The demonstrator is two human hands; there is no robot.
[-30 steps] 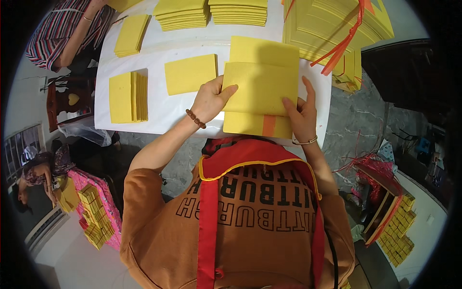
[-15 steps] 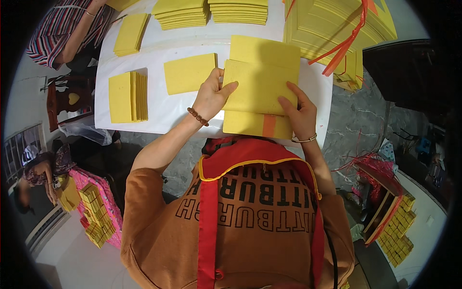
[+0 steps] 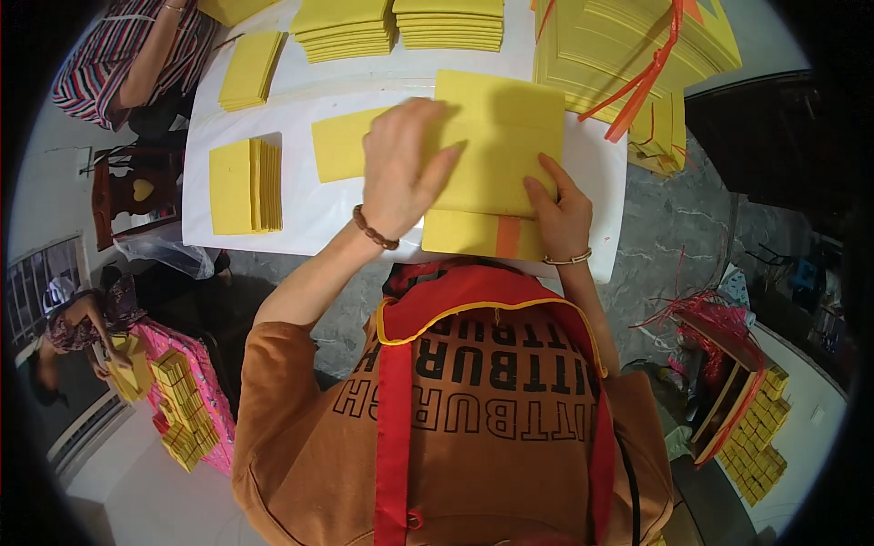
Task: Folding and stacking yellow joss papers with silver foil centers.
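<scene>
Before me lies a folded yellow paper sheet [image 3: 496, 159], over a larger yellow piece [image 3: 496, 96] whose top edge shows beyond it. Nearest me, a yellow strip with an orange band [image 3: 507, 235] sticks out below. My right hand [image 3: 564, 214] pinches the folded sheet's right edge, thumb on top. Over its left edge hovers my left hand [image 3: 399, 168], thumb and fingers apart, slightly blurred and holding nothing visible. Partly hidden behind that hand is another flat yellow piece [image 3: 339, 146]. A bundle of folded yellow pieces [image 3: 246, 187] stands at the left.
Yellow stacks [image 3: 341, 32] line the far side of the white table [image 3: 300, 214]. A large yellow pile [image 3: 619, 45] with red ribbon [image 3: 651, 77] stands far right. Co-workers sit at the far left [image 3: 137, 64] and lower left [image 3: 86, 328], beside a pink-covered table [image 3: 196, 364].
My left hand has let go of the sheet's left edge and moved up and over it, fingers spreading. My right hand keeps its hold at the right edge.
</scene>
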